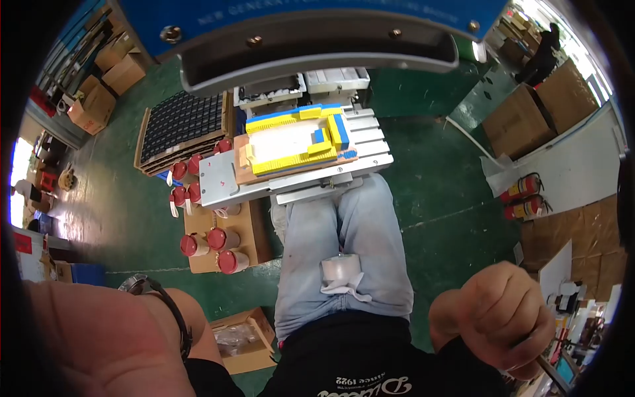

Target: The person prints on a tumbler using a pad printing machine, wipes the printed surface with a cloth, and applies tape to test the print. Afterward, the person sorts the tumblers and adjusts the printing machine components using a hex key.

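My left hand [109, 337] is very close to the camera at the lower left. Its palm side shows, but the fingers are cut off by the dark frame edge. A watch on a dark strap [180, 321] is around that wrist. At the lower right, my right hand [509, 314] is raised with its fingers curled into a fist; whatever is inside is hidden. On my lap, between the hands, rests a pale roll-shaped object [340, 271] with a loose white strip. Beyond my knees, a yellow and blue block fixture [294, 140] sits on a slotted metal machine table [370, 142].
A blue machine head with a dark metal bar [317, 66] overhangs the top. Left of my legs are several red-lidded pots [231, 261], some on a cardboard box, and stacked black gridded trays [182, 122]. Fire extinguishers [522, 198] stand at right. An opened carton [245, 341] lies beside me.
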